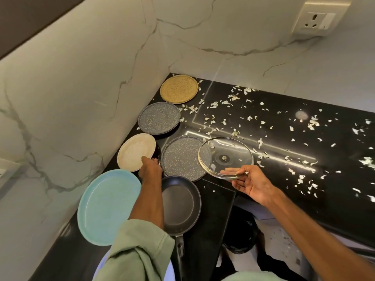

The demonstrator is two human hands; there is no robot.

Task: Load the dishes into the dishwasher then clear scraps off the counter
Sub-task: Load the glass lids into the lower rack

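Green sleeve (140, 250) right under the lens, and from it the left hand (151, 167) reaches to the near rim of the cream plate (136, 152) by the counter's (284, 179) left edge. Its fingers are tucked out of sight, so grip or mere touch, I can't tell. The right hand (251, 185) pinches the glass lid (225, 157) by its near rim, held up over the edge of a grey speckled plate (181, 158). Early days, I'd say: teal plate (107, 207), frying pan (179, 205), a second grey plate (159, 118) and the tan plate (179, 89) in the far left corner all sit unloaded. No dishwasher is in view, and scraps (233, 97) litter the counter out toward its right edge.
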